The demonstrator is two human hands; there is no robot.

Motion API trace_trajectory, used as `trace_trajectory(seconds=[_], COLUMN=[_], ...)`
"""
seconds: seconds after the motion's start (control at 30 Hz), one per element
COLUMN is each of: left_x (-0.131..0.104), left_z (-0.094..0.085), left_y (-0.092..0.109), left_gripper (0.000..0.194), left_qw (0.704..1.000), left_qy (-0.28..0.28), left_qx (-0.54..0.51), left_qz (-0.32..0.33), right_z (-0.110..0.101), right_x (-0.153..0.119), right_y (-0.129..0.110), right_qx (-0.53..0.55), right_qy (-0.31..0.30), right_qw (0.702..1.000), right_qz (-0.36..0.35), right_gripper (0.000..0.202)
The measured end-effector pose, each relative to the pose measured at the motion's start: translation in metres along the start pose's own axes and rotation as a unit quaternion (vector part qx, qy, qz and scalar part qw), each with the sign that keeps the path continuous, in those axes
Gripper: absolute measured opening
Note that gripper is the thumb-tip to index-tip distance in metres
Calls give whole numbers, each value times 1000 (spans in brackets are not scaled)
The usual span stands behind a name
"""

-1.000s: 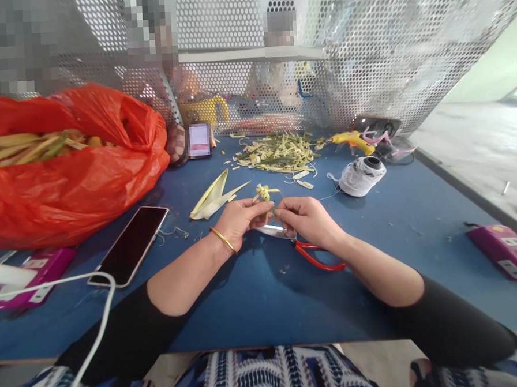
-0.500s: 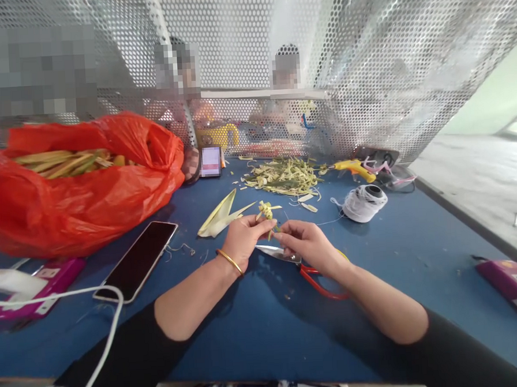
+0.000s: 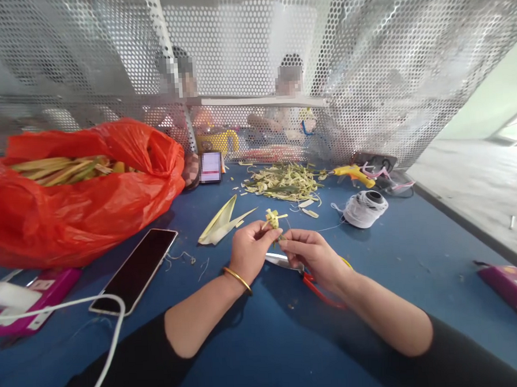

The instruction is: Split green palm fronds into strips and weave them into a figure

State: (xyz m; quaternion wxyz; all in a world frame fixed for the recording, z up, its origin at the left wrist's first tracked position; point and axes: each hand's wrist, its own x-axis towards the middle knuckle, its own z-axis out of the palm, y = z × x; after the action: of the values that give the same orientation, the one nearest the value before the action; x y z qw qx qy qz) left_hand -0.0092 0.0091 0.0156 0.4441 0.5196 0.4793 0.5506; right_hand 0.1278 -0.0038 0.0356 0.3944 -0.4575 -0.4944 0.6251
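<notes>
A small woven leaf piece [image 3: 272,217] in pale yellow-green is pinched between the thumb and fingers of my left hand [image 3: 253,248]. My right hand [image 3: 311,249] is closed at the lower end of the same piece, its fingertips touching my left thumb. A thin white thread runs from near my hands to the spool [image 3: 365,210] on the right. Scissors with red handles [image 3: 318,291] lie partly under my right hand, blades pointing left. Folded leaf strips [image 3: 220,224] rest just beyond my left hand.
On the left are a red bag [image 3: 95,211] of leaf strips, a dark phone [image 3: 136,270] and a purple power strip [image 3: 51,302]. Leaf scraps [image 3: 284,182] lie behind my hands, beside a yellow glue gun [image 3: 355,173]. People sit behind the perforated screen [image 3: 233,33].
Both hands, with the leaf piece, have shifted slightly to the right over the scissors. My right hand now covers more of the handles. The camera view has tilted a little.
</notes>
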Motion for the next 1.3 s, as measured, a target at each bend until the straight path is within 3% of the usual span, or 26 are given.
trace_trajectory(seconds=[0.27,0.6,0.77,0.93,1.17,1.3], left_x=[-3,-8,-6,-4,1,3], left_z=[3,6,3,1,-4,-8], left_y=[8,1,6,8,8,11], left_gripper=[25,25,24,23,22,21], left_qw=[979,987,983,981,973,970], left_qy=[26,-10,1,3,-38,-72], left_qx=[-149,-140,-155,-153,-176,-166], left_qz=[-134,-82,-101,-122,-142,-160], right_z=[3,5,1,-8,-5,-3], right_x=[0,-5,-5,-5,-5,-9], right_y=[3,5,6,1,7,4], right_qx=[-86,-122,-199,-322,-316,-354], right_qy=[24,6,29,61,36,60], right_qw=[996,991,974,930,934,912], right_qz=[2,-48,-103,-169,-160,-197], right_gripper=[34,37,27,19,26,27])
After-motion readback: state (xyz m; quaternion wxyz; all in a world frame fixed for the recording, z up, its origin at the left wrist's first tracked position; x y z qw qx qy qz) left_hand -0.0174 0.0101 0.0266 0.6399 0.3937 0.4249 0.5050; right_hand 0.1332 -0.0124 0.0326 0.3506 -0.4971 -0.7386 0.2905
